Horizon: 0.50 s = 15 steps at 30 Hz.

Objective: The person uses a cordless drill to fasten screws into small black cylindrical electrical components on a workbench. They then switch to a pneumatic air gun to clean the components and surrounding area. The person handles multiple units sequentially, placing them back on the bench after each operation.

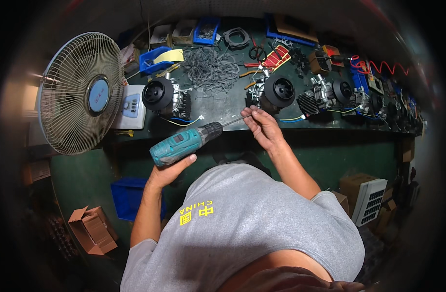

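Observation:
My left hand [177, 168] is wrapped round the grip of a teal cordless drill [179, 146] with a black chuck. A long thin bit [235, 120] runs from the chuck up to the fingers of my right hand [264, 126]. Those fingers pinch together at the bit's tip; whatever small thing may be between them is hidden. Just beyond the right hand stands a motor unit [279, 92] with a round black fan wheel and a metal body. Another such unit [160, 95], with loose wires, sits further left on the green bench [213, 109].
A large fan [82, 92] stands at the left. Thin dark parts [211, 68] lie heaped at the back, near blue bins [206, 30]. More motor units [325, 92] line the bench rightward. A blue crate [130, 197] and an opened carton [92, 229] are below at left.

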{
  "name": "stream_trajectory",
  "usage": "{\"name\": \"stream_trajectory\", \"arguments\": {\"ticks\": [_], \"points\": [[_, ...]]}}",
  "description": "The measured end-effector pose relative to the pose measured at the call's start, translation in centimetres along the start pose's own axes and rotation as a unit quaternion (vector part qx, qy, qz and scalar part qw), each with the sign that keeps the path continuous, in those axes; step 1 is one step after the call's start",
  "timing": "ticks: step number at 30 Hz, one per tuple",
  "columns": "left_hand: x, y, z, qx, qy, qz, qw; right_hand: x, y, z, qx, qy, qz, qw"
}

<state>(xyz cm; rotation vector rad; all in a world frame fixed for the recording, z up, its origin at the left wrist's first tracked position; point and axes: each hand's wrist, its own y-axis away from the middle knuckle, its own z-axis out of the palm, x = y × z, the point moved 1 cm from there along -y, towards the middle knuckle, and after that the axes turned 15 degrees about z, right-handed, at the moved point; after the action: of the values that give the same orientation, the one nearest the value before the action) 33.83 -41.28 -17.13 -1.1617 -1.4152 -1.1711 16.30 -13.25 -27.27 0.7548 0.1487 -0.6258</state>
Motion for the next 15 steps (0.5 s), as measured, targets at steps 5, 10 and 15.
{"name": "stream_trajectory", "arguments": {"ticks": [5, 10, 15], "points": [[0.4, -0.5, -0.3, -0.021, -0.064, -0.018, 0.998, -0.8, 0.6, -0.1, 0.025, 0.065, 0.046, 0.997], [-1.0, -1.0, -0.3, -0.030, -0.059, 0.028, 0.997, -0.8, 0.3, 1.4, 0.006, -0.007, 0.034, 0.999], [-1.1, -2.8, 0.7, 0.019, -0.043, 0.091, 0.995, -0.7, 1.4, 1.8, 0.097, 0.100, -0.015, 0.990]]}}
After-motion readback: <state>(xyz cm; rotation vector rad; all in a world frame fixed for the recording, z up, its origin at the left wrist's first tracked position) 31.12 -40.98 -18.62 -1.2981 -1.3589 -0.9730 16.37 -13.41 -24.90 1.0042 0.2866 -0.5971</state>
